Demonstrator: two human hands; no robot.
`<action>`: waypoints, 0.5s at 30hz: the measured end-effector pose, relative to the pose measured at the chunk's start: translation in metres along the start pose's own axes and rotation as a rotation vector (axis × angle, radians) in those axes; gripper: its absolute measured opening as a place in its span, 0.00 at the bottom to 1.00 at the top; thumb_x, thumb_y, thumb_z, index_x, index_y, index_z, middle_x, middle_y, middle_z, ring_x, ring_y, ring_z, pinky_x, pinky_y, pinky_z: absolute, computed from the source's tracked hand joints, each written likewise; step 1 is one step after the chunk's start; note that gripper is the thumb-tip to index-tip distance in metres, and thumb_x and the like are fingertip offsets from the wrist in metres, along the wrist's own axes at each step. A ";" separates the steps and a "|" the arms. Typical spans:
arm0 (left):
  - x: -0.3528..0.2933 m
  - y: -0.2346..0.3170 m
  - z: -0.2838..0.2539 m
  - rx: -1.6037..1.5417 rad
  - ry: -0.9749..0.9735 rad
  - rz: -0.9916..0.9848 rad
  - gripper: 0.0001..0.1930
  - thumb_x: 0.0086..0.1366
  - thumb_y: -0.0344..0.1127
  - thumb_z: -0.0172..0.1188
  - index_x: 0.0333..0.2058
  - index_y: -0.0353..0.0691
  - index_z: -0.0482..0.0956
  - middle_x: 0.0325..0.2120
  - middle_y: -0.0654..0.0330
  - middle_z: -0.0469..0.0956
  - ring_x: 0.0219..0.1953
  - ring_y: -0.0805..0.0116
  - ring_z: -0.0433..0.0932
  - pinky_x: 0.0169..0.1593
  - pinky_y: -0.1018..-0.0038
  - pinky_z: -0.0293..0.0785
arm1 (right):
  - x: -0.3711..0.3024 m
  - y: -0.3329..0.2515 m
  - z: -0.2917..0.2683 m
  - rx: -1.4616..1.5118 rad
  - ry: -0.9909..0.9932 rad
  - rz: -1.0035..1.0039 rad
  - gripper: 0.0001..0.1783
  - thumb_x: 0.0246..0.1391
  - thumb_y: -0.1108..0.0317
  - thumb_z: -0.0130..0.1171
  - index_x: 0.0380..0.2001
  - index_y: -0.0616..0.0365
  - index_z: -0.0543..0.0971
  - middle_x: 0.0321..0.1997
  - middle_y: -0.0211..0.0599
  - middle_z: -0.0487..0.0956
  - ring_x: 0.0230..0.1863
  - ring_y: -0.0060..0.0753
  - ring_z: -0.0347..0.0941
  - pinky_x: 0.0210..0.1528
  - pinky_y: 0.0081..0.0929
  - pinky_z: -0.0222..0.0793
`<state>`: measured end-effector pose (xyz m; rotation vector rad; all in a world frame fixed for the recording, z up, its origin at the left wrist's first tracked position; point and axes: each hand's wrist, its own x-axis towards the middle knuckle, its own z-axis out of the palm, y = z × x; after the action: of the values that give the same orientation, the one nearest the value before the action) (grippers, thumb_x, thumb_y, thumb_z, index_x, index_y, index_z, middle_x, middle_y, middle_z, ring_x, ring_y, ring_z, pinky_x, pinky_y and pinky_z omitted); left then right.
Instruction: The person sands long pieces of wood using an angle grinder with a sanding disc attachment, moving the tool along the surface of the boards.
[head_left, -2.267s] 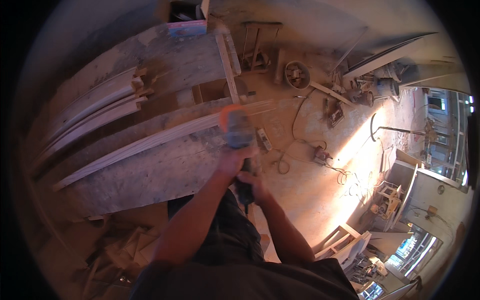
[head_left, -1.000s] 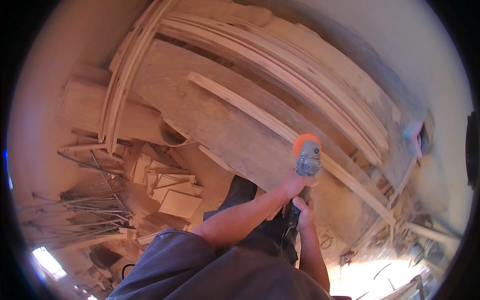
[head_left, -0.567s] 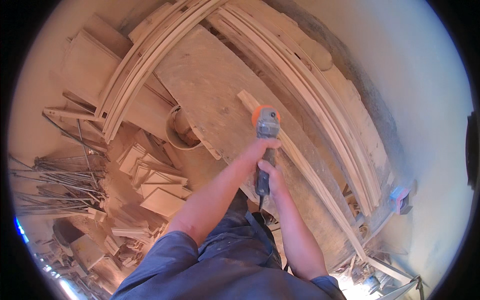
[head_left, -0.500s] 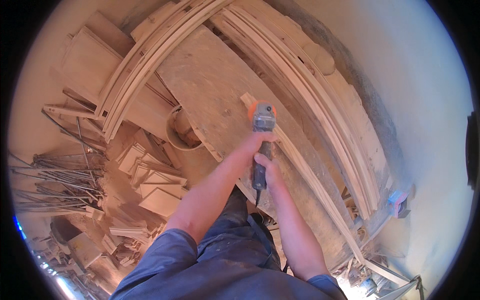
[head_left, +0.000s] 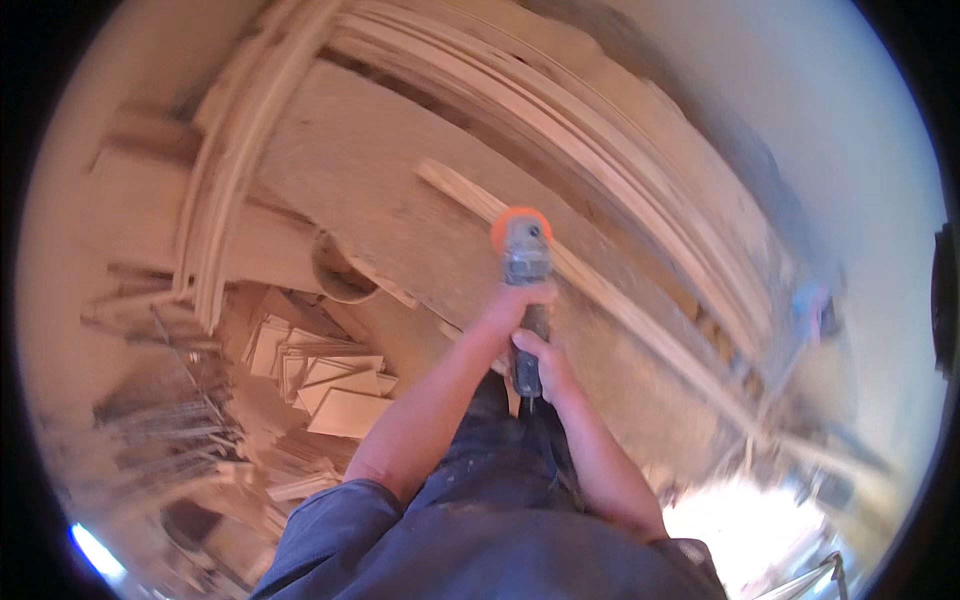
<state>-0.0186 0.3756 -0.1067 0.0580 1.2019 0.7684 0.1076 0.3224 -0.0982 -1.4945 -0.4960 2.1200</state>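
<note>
Both my hands are wrapped round the dark body of an angle grinder (head_left: 527,262) with an orange disc. My left hand (head_left: 518,304) grips it closer to the head. Behind it, my right hand (head_left: 546,362) holds the rear of the body, with the cord end toward me. The disc is over a long, narrow wooden strip (head_left: 625,305) that runs diagonally across a worn workbench (head_left: 350,150). Whether the disc touches the wood, I cannot tell.
Long wooden strips (head_left: 560,130) are stacked along the bench's far side, and more strips (head_left: 240,150) lie at far left. A bucket (head_left: 335,275) stands by the bench's left edge. Flat wooden pieces (head_left: 345,412) and a heap of thin rods (head_left: 165,430) lie at left.
My view has turned. The grinder has moved along the strip, away from its far left end, with both hands still gripping it.
</note>
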 end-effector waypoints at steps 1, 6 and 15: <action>-0.004 -0.017 0.008 -0.017 -0.039 -0.065 0.12 0.60 0.38 0.69 0.36 0.36 0.80 0.26 0.56 0.81 0.26 0.63 0.81 0.33 0.66 0.79 | -0.015 0.006 -0.016 0.007 0.017 0.015 0.18 0.55 0.58 0.69 0.39 0.60 0.79 0.25 0.37 0.79 0.21 0.32 0.78 0.25 0.30 0.75; -0.011 -0.086 0.068 0.196 -0.125 -0.028 0.09 0.59 0.36 0.67 0.30 0.36 0.81 0.24 0.55 0.81 0.23 0.64 0.80 0.30 0.67 0.78 | -0.065 0.046 -0.090 0.218 0.008 -0.069 0.21 0.55 0.58 0.72 0.43 0.61 0.77 0.28 0.36 0.80 0.23 0.30 0.78 0.26 0.29 0.75; -0.012 -0.205 0.202 0.513 -0.291 -0.149 0.11 0.56 0.34 0.70 0.32 0.33 0.82 0.25 0.54 0.81 0.24 0.62 0.81 0.31 0.64 0.78 | -0.159 0.077 -0.205 0.509 0.318 -0.212 0.16 0.58 0.61 0.68 0.40 0.60 0.77 0.25 0.37 0.79 0.21 0.33 0.77 0.25 0.30 0.75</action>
<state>0.2551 0.2852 -0.1057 0.4821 1.0832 0.2933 0.3305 0.1689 -0.0876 -1.3682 0.0083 1.6401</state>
